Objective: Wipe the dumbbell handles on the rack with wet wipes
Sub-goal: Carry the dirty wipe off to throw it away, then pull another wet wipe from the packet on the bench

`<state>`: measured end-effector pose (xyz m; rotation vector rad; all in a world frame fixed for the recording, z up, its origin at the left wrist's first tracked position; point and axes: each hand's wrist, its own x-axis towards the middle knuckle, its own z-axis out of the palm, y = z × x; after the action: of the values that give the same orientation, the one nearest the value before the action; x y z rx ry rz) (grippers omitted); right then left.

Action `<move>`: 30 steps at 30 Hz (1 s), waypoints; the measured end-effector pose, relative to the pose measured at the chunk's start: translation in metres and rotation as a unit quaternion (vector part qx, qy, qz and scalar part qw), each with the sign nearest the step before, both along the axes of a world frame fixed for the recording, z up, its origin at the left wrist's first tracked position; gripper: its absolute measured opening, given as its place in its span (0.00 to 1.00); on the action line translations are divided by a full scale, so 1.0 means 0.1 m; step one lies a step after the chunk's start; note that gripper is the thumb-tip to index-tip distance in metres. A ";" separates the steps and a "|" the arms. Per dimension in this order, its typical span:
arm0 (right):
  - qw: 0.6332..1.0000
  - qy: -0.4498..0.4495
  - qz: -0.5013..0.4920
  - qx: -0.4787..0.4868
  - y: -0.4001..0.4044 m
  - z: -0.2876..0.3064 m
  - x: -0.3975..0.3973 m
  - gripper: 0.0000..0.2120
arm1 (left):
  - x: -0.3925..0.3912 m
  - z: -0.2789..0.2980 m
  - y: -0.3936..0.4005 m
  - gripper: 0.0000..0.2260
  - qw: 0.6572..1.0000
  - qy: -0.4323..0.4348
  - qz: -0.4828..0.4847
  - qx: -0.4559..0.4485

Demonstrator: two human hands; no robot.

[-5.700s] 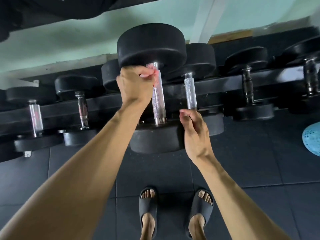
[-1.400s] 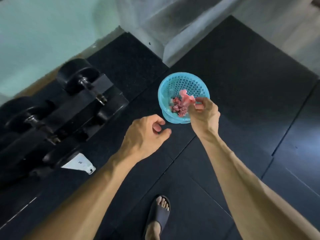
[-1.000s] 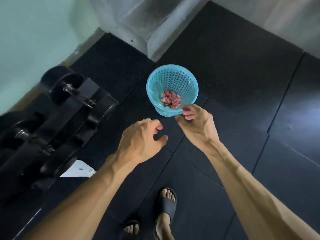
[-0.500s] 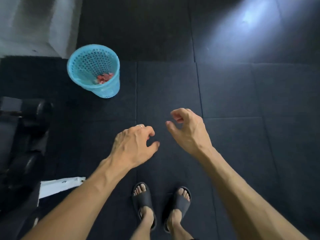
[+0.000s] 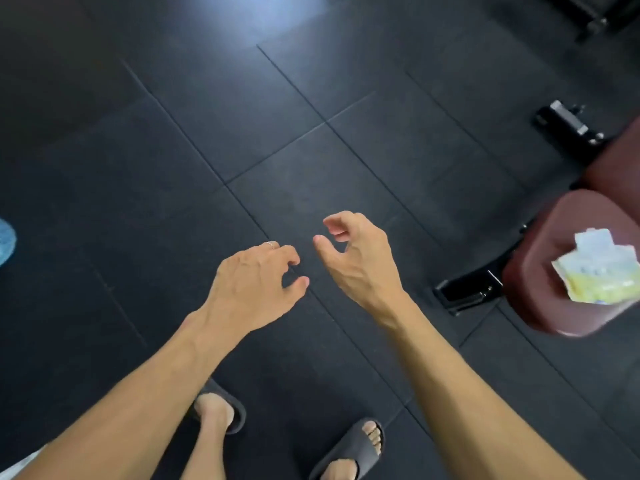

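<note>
Forearms reach forward from the bottom corners of the head view and converge toward the middle, both bare, both held above the dark rubber floor tiles [image 5: 311, 81]. The left hand [image 5: 254, 285] is turned back-up, knuckles raised, its fingers loosely curled downward with the thumb tip angled toward the forefinger; nothing lies between them. A thin ring [image 5: 272, 244] shows on one finger. The right hand [image 5: 356, 261] sits just beside it, slightly farther forward, tilted so its thumb side faces left; its fingers hook inward and the thumb stretches out below them, with a clear gap and nothing held. The two hands are near each other but apart.

To the right stands a maroon padded bench seat [image 5: 540, 278] on a black metal frame [image 5: 467, 292], and on the seat's far edge rests a soft white-and-yellow pack of wet wipes [image 5: 595, 275], well apart from the right hand. No dumbbell or rack appears in this view. A blue plastic basket's rim [image 5: 5, 242] peeks in at the left edge. Below, two feet in dark grey slide sandals [image 5: 349, 452] stand on the tiles.
</note>
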<state>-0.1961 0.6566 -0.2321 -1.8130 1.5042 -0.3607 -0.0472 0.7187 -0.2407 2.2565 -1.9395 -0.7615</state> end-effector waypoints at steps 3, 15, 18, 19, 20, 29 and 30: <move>0.999 -0.002 -0.042 -0.001 -0.01 -0.04 -1.05 0.13 | -0.96 -0.05 -0.16 0.16 0.999 -0.002 -0.051 -0.008; 0.961 0.022 -0.275 0.020 -0.03 -0.16 -4.12 0.13 | -3.83 -0.28 -0.90 0.17 0.972 0.066 -0.225 -0.001; 0.950 0.024 -0.312 0.024 -0.18 -0.28 -4.52 0.12 | -4.28 -0.43 -1.16 0.16 0.966 0.087 -0.241 -0.015; 0.945 0.024 -0.324 0.023 -0.25 -0.32 -4.63 0.12 | -4.42 -0.47 -1.26 0.16 0.965 0.093 -0.245 -0.018; 0.941 0.024 -0.336 0.022 -0.32 -0.36 -4.73 0.11 | -4.54 -0.52 -1.36 0.16 0.964 0.097 -0.247 -0.022; 0.948 0.090 -0.305 -0.016 -1.09 -0.89 -5.31 0.11 | -5.32 -1.12 -2.01 0.18 0.961 0.096 -0.237 -0.106; 0.953 0.103 -0.283 -0.012 -1.15 -0.95 -5.34 0.10 | -5.36 -1.17 -2.03 0.19 0.961 0.093 -0.238 -0.105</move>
<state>-0.7298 0.5414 -0.3274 -1.4378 2.1725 -0.4737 -0.5828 0.5153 -0.3578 1.5543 -2.3612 -0.7303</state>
